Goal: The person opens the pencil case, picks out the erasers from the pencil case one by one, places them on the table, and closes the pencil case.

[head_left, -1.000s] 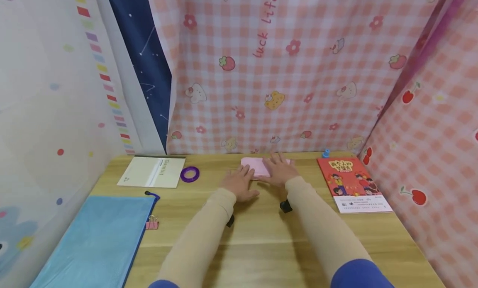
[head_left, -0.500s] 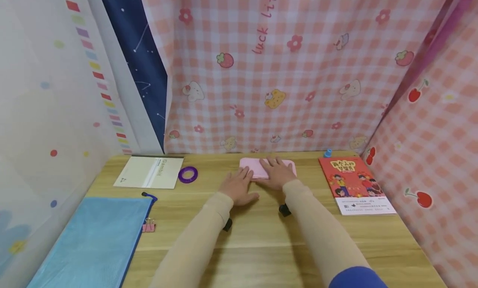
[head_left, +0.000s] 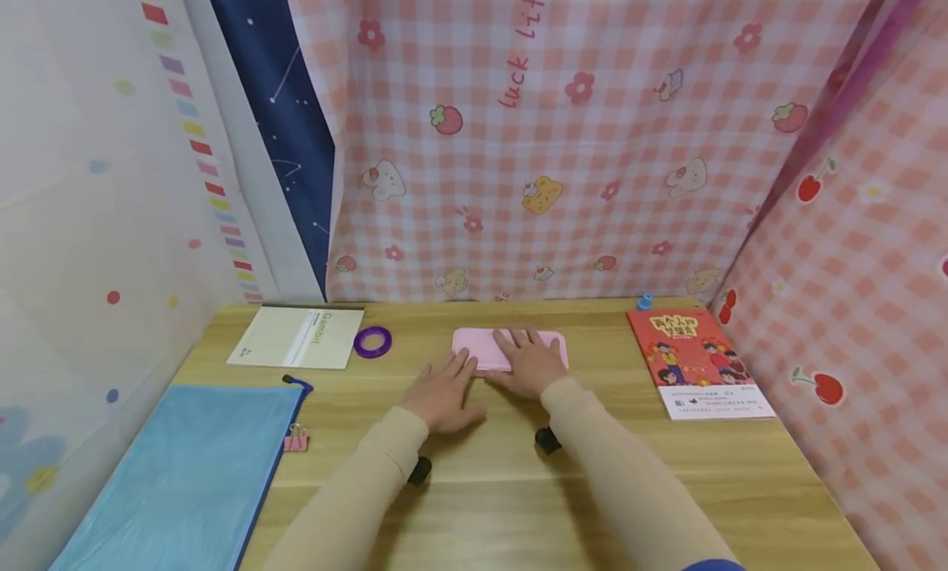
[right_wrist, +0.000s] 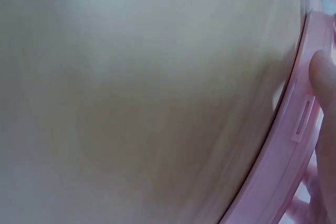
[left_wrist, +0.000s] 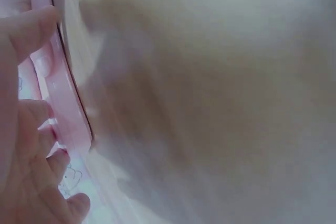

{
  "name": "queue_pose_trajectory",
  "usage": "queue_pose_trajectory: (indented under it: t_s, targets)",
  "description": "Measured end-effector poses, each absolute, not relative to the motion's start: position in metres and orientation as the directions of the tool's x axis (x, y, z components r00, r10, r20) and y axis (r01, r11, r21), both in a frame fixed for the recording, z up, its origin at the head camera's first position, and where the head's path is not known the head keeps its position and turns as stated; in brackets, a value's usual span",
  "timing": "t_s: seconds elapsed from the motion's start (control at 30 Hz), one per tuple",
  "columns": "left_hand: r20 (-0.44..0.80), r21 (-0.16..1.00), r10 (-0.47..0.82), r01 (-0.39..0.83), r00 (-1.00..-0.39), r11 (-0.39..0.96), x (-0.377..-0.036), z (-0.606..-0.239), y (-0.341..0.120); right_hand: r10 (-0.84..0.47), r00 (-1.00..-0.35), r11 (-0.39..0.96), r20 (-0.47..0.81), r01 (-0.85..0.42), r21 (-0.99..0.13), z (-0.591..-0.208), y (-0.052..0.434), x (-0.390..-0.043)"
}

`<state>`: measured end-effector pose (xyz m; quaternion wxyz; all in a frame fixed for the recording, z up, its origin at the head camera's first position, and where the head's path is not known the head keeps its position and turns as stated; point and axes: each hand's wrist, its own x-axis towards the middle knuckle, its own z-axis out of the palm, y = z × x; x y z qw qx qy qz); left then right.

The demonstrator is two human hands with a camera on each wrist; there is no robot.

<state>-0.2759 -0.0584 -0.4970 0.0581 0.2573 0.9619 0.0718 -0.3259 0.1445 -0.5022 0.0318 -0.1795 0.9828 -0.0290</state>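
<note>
A flat pink case [head_left: 477, 341] with rounded corners lies on the table near its back edge. My right hand [head_left: 529, 364] rests on its top with fingers spread, thumb at the near edge. The left hand [head_left: 442, 394] touches the near left part of the case with extended fingertips, its thumb held apart over the table. In the left wrist view the case's pink side [left_wrist: 71, 98] shows beside the fingers. A small slotted catch [right_wrist: 303, 119] is visible on its side in the right wrist view, by the right thumb [right_wrist: 321, 74].
A purple ring [head_left: 373, 341] and a pale notebook [head_left: 285, 345] lie at the back left. Nearer are a blue zip pouch [head_left: 185, 464] and a pink binder clip [head_left: 296, 441]. A red booklet [head_left: 692, 353] and a small blue object [head_left: 645, 302] lie at the right.
The pink case has slid toward me and a little left, with both hands moving along with it. The other things on the table stay in place.
</note>
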Motion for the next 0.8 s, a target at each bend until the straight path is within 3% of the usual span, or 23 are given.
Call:
queue_pose_trajectory:
  t_s: [0.8]
  targets:
    - [-0.022, 0.209, 0.398, 0.385, -0.917, 0.899, -0.170, -0.491, -0.114, -0.454, -0.890, 0.891, -0.035, -0.453, -0.029, -0.495, 0.078, -0.242]
